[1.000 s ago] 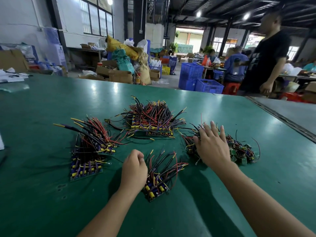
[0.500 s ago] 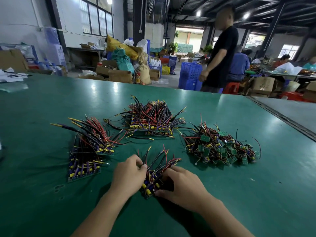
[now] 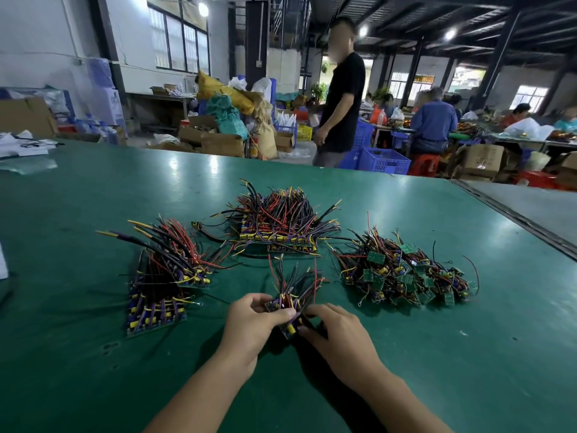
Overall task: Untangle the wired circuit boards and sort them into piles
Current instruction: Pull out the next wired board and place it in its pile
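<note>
A small bundle of wired circuit boards (image 3: 293, 295) with red, black and yellow wires sticking up sits on the green table (image 3: 78, 198) right in front of me. My left hand (image 3: 249, 323) grips its left side with curled fingers. My right hand (image 3: 337, 332) pinches its right lower edge. Three piles lie around it: a stacked pile at the left (image 3: 162, 282), a stacked pile at the back centre (image 3: 278, 226), and a loose tangled heap of small green boards at the right (image 3: 402, 273).
A seam in the tabletop (image 3: 512, 217) runs diagonally at the right. Papers (image 3: 22, 148) lie at the far left edge. A person in black (image 3: 340, 98) stands beyond the table's far edge, near blue crates (image 3: 384, 160) and cardboard boxes.
My right hand left the tangled heap at the right and came to the small bundle. Both hands now hold the bundle, turned more upright. The person in black walked left behind the table.
</note>
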Demonstrator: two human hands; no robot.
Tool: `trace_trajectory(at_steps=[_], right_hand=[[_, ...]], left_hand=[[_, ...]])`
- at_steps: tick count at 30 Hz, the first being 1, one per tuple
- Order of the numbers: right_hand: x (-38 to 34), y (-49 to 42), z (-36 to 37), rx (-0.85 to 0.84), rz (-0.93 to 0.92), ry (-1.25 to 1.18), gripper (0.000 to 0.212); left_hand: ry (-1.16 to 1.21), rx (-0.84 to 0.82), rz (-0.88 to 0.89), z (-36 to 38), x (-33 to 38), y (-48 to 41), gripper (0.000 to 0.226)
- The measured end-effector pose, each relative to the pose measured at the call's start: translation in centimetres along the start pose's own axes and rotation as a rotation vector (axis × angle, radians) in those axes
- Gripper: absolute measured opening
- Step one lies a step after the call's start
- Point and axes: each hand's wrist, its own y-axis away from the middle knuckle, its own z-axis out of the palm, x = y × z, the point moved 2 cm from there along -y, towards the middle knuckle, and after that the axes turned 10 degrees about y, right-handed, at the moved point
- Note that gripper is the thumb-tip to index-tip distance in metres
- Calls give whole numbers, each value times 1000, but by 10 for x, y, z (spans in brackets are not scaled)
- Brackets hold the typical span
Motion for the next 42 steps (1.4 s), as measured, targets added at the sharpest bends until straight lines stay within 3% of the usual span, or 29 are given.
trace_trajectory(at_steps=[6, 11, 14, 19, 22, 24, 26, 28, 30, 34, 36, 38, 42], right_hand=[[-7, 1, 2, 32, -98, -139, 42], [-15, 4, -1, 57, -206, -115, 56], [-19, 5, -3, 48, -274, 8, 68], [-32, 8, -12, 101, -401, 257, 64], [-36, 10, -13, 173, -444, 311, 77], [-36, 11, -13, 231, -460, 146, 78], [-32, 10, -14, 298, -363, -160, 75], [-25, 8, -16, 404, -216, -395, 52], [-18, 7, -17, 465, -91, -445, 26], [-11, 5, -17, 277, 198, -590, 11], [-12, 6, -16, 82, 302, -915, 34], [-15, 5, -15, -35, 310, -1188, 43], [-16, 4, -13, 4, 296, -1317, 26]], left_hand=[[161, 13, -67, -2, -4, -7, 25], [307, 29, -121, 2, -1, -4, 8], [378, -16, -193, 3, 0, -3, 9], [446, -21, -220, 2, 2, -3, 7], [499, -21, -202, 1, 4, -3, 14], [516, -54, -163, 2, 8, -2, 15], [520, -69, -142, 4, 11, -1, 12], [541, -67, -130, 5, 13, 0, 13], [565, -85, -117, 6, 15, 1, 14], [592, -177, -97, 9, 21, 7, 18], [586, -217, -94, 11, 24, 12, 21], [570, -252, -91, 14, 25, 18, 31], [461, -283, -37, 18, 21, 24, 25]])
